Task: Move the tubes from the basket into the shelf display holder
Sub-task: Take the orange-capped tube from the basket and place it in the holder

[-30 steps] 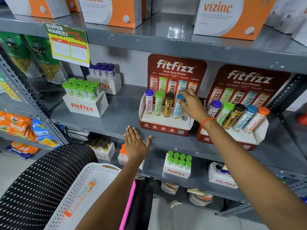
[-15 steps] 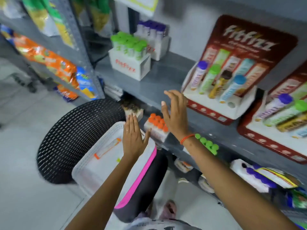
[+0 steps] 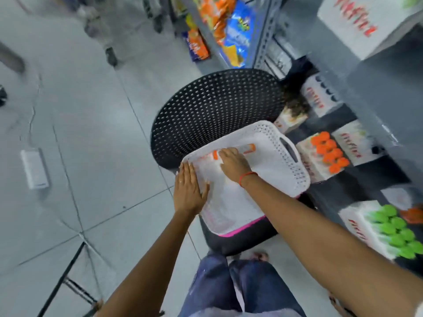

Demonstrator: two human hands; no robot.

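The white perforated basket (image 3: 297, 177) sits on a black seat with pink trim, straight below me. One orange-capped tube (image 3: 249, 148) lies across its far end. My right hand (image 3: 233, 164) is inside the basket with its fingers bent down over the middle of that tube; blur hides whether they grip it. My left hand (image 3: 187, 188) lies flat, fingers together, on the basket's left rim. The shelf display holder is out of view.
A black perforated chair back (image 3: 212, 110) stands just beyond the basket. To the right, the lower shelf holds boxes of orange-capped tubes (image 3: 327, 154) and green-capped tubes (image 3: 393, 229). Snack packets (image 3: 233, 30) hang at the top. A white box (image 3: 34, 168) lies on the tiled floor.
My view has swung down from the shelf to the basket. My right hand left the display holder and dropped onto the tube in the basket. My left hand moved onto the basket's rim.
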